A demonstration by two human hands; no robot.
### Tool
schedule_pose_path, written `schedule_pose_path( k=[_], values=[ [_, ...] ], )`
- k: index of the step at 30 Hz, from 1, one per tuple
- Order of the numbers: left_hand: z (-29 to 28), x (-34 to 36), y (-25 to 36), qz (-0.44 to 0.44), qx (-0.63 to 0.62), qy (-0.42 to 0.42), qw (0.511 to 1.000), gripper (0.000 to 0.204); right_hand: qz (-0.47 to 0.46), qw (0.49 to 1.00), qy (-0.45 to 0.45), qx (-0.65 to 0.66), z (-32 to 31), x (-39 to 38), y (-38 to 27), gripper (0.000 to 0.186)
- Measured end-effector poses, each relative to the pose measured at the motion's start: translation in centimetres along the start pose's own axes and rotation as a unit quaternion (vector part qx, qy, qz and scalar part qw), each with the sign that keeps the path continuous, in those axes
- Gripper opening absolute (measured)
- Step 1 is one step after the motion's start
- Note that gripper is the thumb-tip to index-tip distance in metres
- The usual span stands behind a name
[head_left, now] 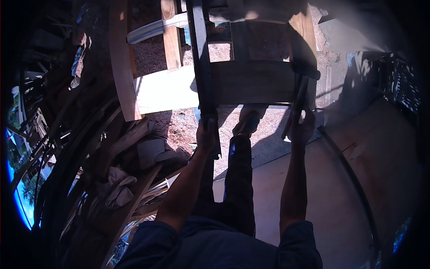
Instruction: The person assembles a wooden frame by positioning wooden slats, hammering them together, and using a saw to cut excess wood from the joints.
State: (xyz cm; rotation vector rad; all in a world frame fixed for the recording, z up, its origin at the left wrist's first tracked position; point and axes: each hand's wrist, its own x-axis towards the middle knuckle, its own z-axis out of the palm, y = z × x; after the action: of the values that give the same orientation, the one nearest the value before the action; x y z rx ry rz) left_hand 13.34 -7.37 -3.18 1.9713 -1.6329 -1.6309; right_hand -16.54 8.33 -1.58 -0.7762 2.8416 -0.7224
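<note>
My left hand (206, 136) is closed around the near end of a long, straight, dark bar (201, 58). The bar runs away from me across a wooden frame (165, 89); whether it is metal or wood is not clear. In my right hand (303, 128) is a hammer (299, 96), gripped by the handle. Its head lies over the frame's right side, close to the right upright, and I cannot tell if it touches the wood. Broad boards and crosspieces make up the frame, part in bright sun and part in shadow.
Piled wood scraps (80, 148) fill the left side, with a crumpled cloth (117, 186) among them. On the right lies a large flat panel (358, 179) crossed by a dark curved strip (354, 179). My foot (247, 122) stands on the ground just before the frame.
</note>
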Motion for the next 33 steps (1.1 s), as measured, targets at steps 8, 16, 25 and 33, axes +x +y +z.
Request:
schedule_pose_path(
  k=[8,16,25,33],
  values=[
    [-0.2,0.0,-1.4,-0.001,-0.01,-0.018,1.0,0.048,0.6,0.64,-0.166,0.45,8.8,-27.0,-5.8,0.038],
    [0.1,-1.0,1.1,-0.055,-0.001,-0.016,0.998,0.068,0.592,0.327,-0.209,0.707,18.6,-27.8,-14.1,0.058],
    [-2.1,0.9,-2.0,-0.064,-0.022,0.003,0.998,0.065,0.533,0.382,-0.198,0.728,20.9,-29.3,-15.6,0.049],
    [0.1,0.1,0.0,-0.097,-0.066,-0.033,0.993,0.068,0.284,0.788,-0.276,0.472,26.9,-35.9,-14.8,0.041]
  ],
)
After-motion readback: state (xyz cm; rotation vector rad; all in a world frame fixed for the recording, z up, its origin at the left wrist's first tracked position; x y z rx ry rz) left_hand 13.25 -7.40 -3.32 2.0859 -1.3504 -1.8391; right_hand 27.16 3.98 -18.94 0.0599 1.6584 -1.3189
